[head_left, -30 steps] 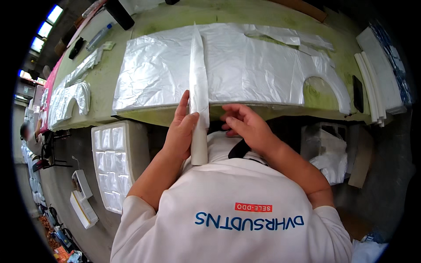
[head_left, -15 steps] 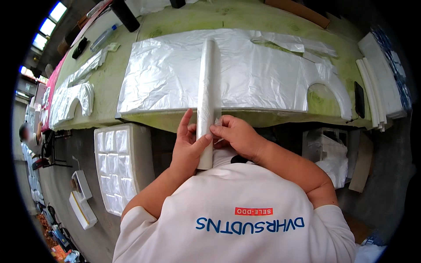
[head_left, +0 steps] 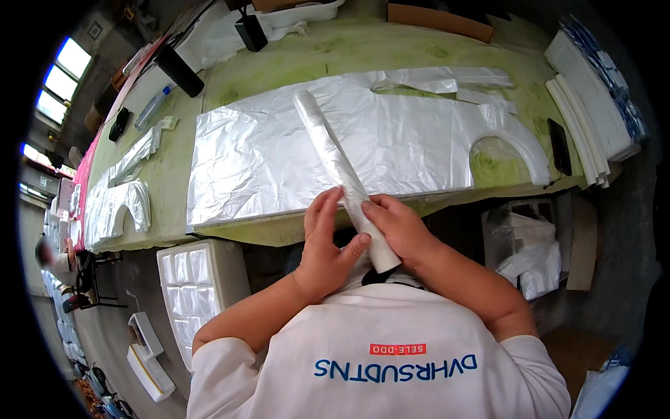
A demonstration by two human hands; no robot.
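A long roll of translucent white plastic film (head_left: 333, 157) slants in front of me, its far end leaning left over the table and its near end by my chest. My right hand (head_left: 399, 227) grips the roll's lower part from the right, thumb on top. On its left side is my left hand (head_left: 324, 248), thumb and fingers apart, fingertips close to the roll; whether they touch it is hard to tell. Beneath the roll's far part, a flat stack of white plastic vest bags (head_left: 244, 160) lies on the table, its handle loops toward the right.
The table has a green cloth (head_left: 314, 59). Another bag stack (head_left: 115, 202), a bottle (head_left: 152, 108) and a black cylinder (head_left: 179, 71) lie left. At right are a phone (head_left: 559, 146) and white rolls (head_left: 576, 129). Below stand a carton of packs (head_left: 234, 272) and a bin (head_left: 520, 216).
The roll has tilted from nearly upright in view to slanting, far end left and near end right. My left hand's fingers have opened away from it; my right hand has moved right with it.
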